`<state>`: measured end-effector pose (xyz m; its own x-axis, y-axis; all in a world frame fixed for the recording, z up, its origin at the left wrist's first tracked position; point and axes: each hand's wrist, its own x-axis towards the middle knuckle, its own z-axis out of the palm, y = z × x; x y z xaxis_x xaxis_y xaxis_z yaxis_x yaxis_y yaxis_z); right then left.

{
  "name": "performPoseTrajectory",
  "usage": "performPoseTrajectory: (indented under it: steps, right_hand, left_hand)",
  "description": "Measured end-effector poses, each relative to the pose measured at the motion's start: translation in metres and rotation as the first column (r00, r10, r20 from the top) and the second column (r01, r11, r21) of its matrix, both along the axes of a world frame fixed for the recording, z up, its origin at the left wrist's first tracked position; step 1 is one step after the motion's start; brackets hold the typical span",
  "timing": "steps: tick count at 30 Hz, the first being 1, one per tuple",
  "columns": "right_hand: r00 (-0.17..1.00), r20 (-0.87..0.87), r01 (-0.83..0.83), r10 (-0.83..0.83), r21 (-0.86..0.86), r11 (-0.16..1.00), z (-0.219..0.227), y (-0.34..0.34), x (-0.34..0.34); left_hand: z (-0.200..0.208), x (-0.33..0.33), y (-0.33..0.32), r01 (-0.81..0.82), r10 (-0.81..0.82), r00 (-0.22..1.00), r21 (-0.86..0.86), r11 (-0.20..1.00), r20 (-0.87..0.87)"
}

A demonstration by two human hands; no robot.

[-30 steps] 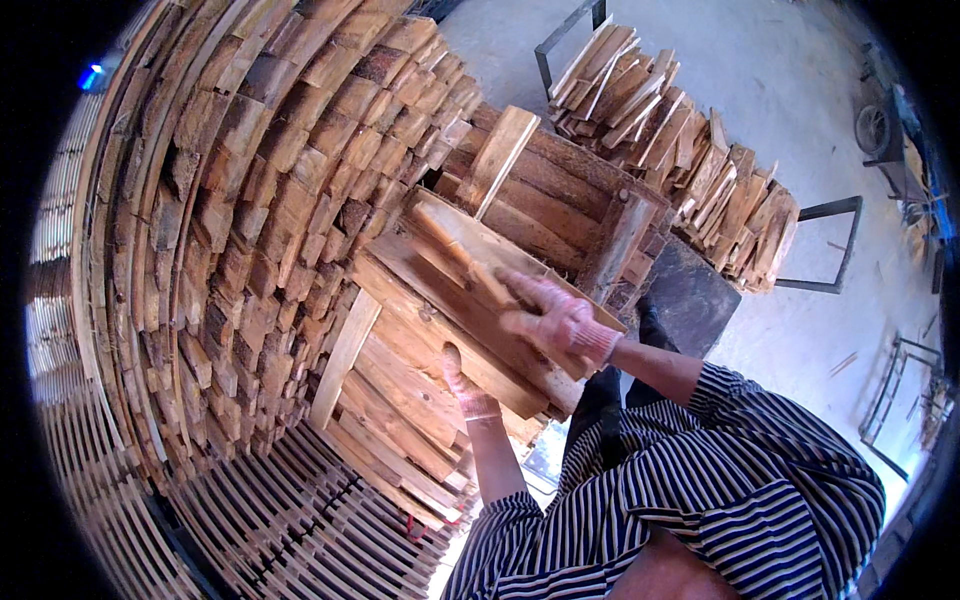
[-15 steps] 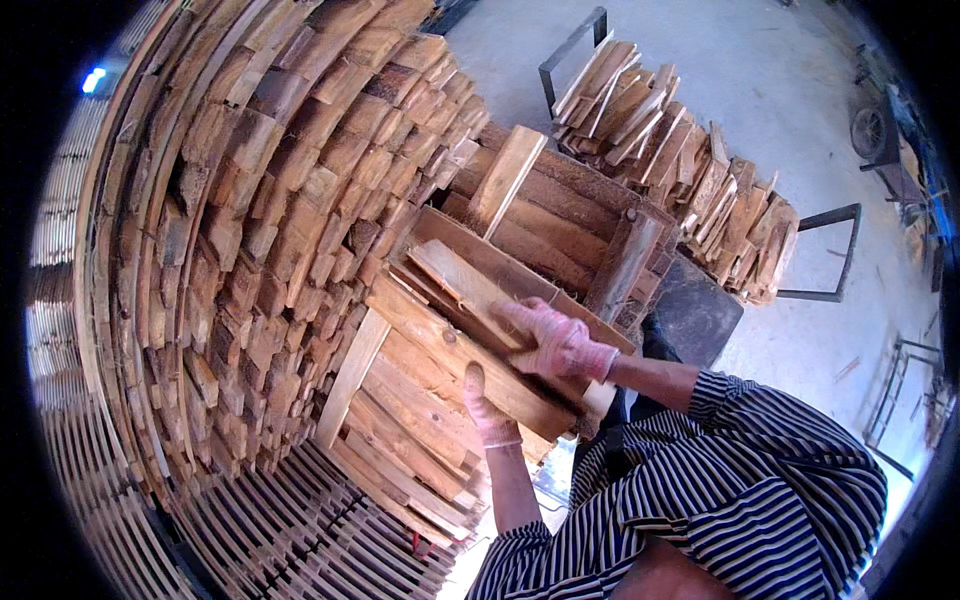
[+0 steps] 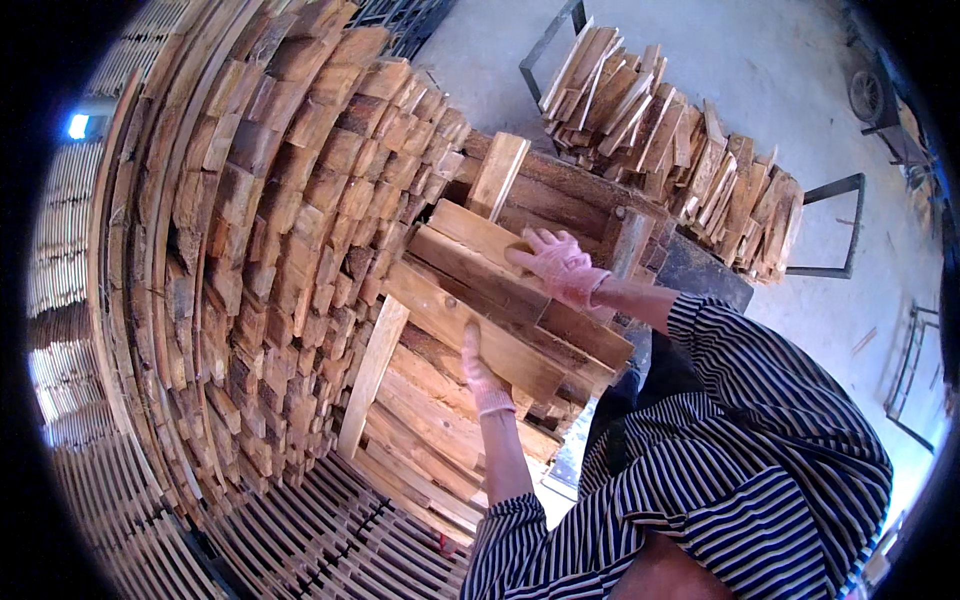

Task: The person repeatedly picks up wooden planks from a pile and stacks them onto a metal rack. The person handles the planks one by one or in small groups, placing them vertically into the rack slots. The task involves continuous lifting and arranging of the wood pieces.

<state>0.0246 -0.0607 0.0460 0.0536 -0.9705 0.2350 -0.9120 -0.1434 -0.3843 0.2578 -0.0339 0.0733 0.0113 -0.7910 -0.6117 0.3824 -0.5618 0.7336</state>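
Both my hands wear pinkish work gloves. Fingers spread, my right hand (image 3: pixel 562 266) lies open on the right end of a plank (image 3: pixel 475 232) at the far side of a plank pile. My left hand (image 3: pixel 480 372) rests against the near edge of a pale knotty plank (image 3: pixel 455 318). Its visible finger stretches over that plank's face, while the other fingers are hidden. Between these two planks lies a darker, rough-sided plank (image 3: pixel 470 268).
A high wall of stacked planks (image 3: pixel 290 220) rises at the left. Beyond the pile, a short upright board (image 3: pixel 497 175) leans against brown timbers. Farther right, a metal-framed rack (image 3: pixel 850 225) holds many loose wood pieces (image 3: pixel 670 140). Slatted stacks (image 3: pixel 300 530) stand lower left.
My right hand has moved a plank to the pile's far side and loosened its hold, spreading its fingers. My left hand stays by the pale plank. The view has shifted slightly.
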Motion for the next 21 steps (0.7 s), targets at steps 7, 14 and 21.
performPoseTrajectory:
  steps: [7, 14, 21]
  right_hand:
    - [0.808, 0.575, -0.265, -0.125, 0.545, 0.795, 0.083, 0.054, 0.045]
    - [0.67, 0.729, -0.303, -0.136, 0.436, 0.847, 0.081, 0.052, 0.004]
    - [0.746, 0.657, -0.3, -0.106, 0.474, 0.828, 0.068, 0.054, -0.011]
  left_hand:
    - [0.009, -0.042, -0.008, 0.133, -0.059, 0.898, 0.141, 0.981, -0.435]
    - [-0.003, -0.038, 0.005, 0.122, -0.159, 0.931, -0.132, 0.984, -0.328]
    - [-0.017, -0.062, -0.005, 0.122, -0.126, 0.945, -0.034, 0.992, -0.301]
